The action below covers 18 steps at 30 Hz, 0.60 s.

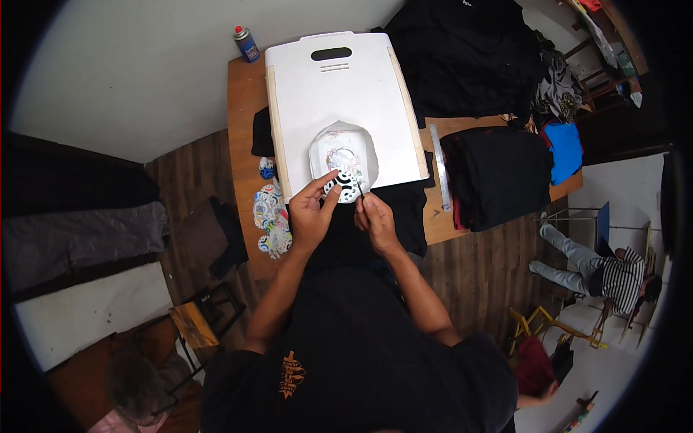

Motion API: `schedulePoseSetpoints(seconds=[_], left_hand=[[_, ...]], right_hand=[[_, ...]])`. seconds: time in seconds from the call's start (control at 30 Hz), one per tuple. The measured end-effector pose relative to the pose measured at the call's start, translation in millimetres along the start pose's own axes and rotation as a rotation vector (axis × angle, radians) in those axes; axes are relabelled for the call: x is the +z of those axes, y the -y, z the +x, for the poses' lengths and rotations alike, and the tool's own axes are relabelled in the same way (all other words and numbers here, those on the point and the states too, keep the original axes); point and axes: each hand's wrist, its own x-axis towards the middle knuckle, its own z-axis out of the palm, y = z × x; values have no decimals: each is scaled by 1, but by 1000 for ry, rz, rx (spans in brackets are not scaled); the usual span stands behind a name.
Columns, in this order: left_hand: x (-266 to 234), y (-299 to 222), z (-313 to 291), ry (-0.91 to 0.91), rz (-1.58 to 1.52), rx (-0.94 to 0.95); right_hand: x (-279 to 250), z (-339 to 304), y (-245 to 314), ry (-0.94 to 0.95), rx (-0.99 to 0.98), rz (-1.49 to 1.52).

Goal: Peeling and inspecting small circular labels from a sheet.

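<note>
My left hand and my right hand meet over a small black-and-white printed sheet, each pinching one of its edges. A pale round backing sheet lies just beyond it on a large white board. The board rests on a wooden table. Black cloth spreads under my hands at the table's near edge.
Several colourful printed cut-outs lie left of my hands. A metal ruler and a stack of dark garments sit to the right, more black clothing behind. A spray can stands at the far left corner. Other people are nearby.
</note>
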Motion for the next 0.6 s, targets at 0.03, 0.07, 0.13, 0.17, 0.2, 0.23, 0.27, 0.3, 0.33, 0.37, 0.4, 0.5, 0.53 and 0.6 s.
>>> schedulePoseSetpoints(seconds=[0.03,0.07,0.13,0.17,0.2,0.23,0.27,0.3,0.33,0.37,0.4,0.5,0.53,0.6], left_hand=[[0,0,0,-5,-3,-2],[1,0,0,-10,-6,-5],[0,2,1,-15,6,25],[-1,3,2,-19,19,54],[-2,4,2,-19,19,54],[-3,5,3,-20,33,80],[-3,6,3,-22,46,106],[-3,5,2,-21,46,106],[-2,3,2,-20,42,85],[-2,2,1,-18,38,64],[-1,1,1,-19,38,64],[0,-1,0,-21,11,37],[0,-1,0,-20,3,32],[0,-1,0,-21,-4,28]], right_hand=[[0,0,1,2,-4,-1],[0,0,0,2,-4,-1],[-1,1,0,1,2,23],[0,1,1,1,2,23],[1,0,3,-10,8,20],[2,0,5,-21,14,18],[2,0,4,-20,13,18],[1,0,3,-18,17,21],[0,0,2,-16,21,25],[0,-1,3,-17,21,25],[1,-1,4,-18,21,27],[2,-1,5,-20,25,35],[2,-1,6,-22,28,40],[1,-1,4,-20,25,36]])
